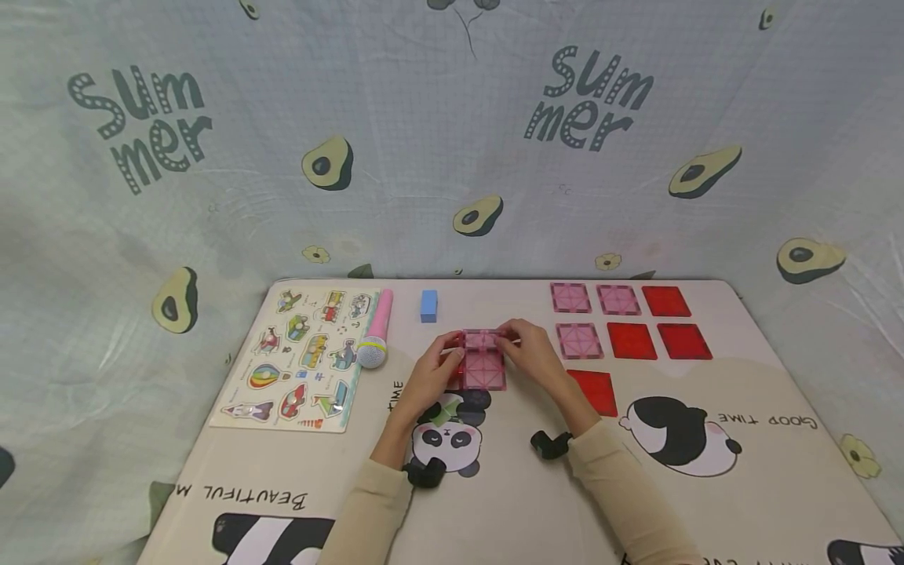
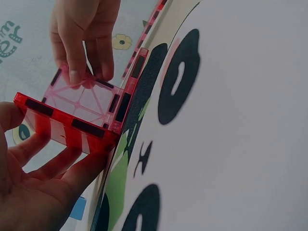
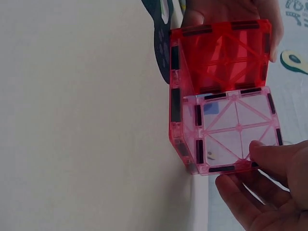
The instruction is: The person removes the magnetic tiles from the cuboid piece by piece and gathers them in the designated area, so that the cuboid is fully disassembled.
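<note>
My left hand [image 1: 436,365] holds a red translucent magnetic tile [image 3: 226,60] upright, its fingers spread behind the tile. My right hand [image 1: 533,353] pinches the edge of a pink magnetic tile [image 3: 238,127], which also stands upright, at the far side. Both upright tiles meet at a corner over a pink tile [image 1: 484,373] lying flat on the table, forming a partly built box. In the left wrist view, dark magnet strips show along the red frame.
Several loose red tiles [image 1: 632,340] and pink tiles [image 1: 580,340] lie flat at the right. To the left are a picture puzzle board [image 1: 282,384], a pink toy microphone [image 1: 379,322] and a blue block [image 1: 428,306]. A printed mat [image 1: 515,510] covers the table; a patterned curtain [image 1: 410,227] hangs behind.
</note>
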Demonstrator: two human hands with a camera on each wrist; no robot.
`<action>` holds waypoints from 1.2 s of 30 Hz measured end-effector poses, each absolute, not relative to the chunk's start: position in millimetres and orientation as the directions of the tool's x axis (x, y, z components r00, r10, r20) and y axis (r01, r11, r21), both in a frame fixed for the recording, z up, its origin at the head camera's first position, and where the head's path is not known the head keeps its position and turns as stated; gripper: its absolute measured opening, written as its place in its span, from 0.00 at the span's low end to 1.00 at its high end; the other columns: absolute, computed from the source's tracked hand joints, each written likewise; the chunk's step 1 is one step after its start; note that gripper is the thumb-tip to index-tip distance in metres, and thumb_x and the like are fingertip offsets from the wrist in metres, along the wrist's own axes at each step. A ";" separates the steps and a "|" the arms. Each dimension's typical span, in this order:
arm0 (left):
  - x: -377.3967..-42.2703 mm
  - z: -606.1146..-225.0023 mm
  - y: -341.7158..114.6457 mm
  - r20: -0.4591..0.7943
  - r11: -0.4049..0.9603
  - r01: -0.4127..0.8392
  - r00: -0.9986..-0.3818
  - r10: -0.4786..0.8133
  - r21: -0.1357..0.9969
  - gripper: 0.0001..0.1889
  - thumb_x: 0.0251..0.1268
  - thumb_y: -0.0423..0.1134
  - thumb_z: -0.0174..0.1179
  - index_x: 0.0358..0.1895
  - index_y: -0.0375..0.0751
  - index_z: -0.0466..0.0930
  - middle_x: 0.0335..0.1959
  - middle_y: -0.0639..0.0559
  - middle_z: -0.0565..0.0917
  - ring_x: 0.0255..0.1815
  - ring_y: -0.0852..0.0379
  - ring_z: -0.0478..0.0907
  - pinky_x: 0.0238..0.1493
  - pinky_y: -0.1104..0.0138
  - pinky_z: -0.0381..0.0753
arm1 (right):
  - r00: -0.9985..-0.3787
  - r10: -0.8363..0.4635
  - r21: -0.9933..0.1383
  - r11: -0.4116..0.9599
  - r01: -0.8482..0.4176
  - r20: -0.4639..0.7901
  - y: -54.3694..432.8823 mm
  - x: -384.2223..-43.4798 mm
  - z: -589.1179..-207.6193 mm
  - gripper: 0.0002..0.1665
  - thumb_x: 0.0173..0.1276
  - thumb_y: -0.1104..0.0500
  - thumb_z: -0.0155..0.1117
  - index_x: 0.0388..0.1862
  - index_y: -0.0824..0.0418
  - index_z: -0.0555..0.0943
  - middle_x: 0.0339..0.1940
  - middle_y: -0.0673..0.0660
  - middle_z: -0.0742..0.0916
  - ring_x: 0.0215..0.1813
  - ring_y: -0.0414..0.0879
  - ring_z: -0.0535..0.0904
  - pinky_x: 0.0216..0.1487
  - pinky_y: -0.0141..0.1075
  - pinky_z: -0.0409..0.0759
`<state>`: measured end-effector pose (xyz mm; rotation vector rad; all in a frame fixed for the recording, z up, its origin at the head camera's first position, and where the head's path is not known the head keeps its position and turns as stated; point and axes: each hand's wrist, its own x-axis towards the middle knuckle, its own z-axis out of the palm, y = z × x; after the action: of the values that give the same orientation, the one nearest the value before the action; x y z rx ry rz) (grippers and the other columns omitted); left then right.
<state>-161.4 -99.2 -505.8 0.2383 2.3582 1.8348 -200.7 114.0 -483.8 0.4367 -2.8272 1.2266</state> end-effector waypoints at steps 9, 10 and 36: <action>-160.8 -504.9 -99.0 -0.024 0.249 0.030 -0.977 0.210 0.968 0.24 0.79 0.49 0.49 0.74 0.57 0.64 0.71 0.46 0.71 0.73 0.43 0.71 0.68 0.48 0.76 | -0.959 -0.234 -0.689 0.669 -0.280 0.162 112.1 -205.6 -485.6 0.11 0.72 0.59 0.65 0.49 0.64 0.82 0.43 0.60 0.88 0.49 0.54 0.86 0.53 0.45 0.87; -160.8 -504.9 -99.0 -0.024 0.250 0.030 -0.978 0.209 0.968 0.24 0.79 0.49 0.49 0.74 0.57 0.64 0.71 0.47 0.71 0.73 0.43 0.71 0.68 0.48 0.76 | -0.959 -0.233 -0.688 0.669 -0.280 0.163 112.1 -205.8 -485.6 0.11 0.72 0.59 0.65 0.49 0.64 0.82 0.43 0.60 0.88 0.48 0.54 0.85 0.52 0.45 0.87; -161.4 -504.6 -99.8 -0.019 0.257 0.038 -0.976 0.215 0.966 0.25 0.79 0.49 0.48 0.75 0.54 0.63 0.72 0.46 0.71 0.73 0.43 0.71 0.69 0.49 0.75 | -0.962 -0.195 -0.675 0.685 -0.275 0.194 110.9 -212.5 -490.2 0.09 0.71 0.60 0.66 0.45 0.65 0.84 0.39 0.61 0.89 0.44 0.53 0.85 0.50 0.45 0.87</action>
<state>-161.4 -99.8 -504.6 0.2401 2.3707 1.8139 -212.5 110.9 -490.2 0.3891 -2.7854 1.1416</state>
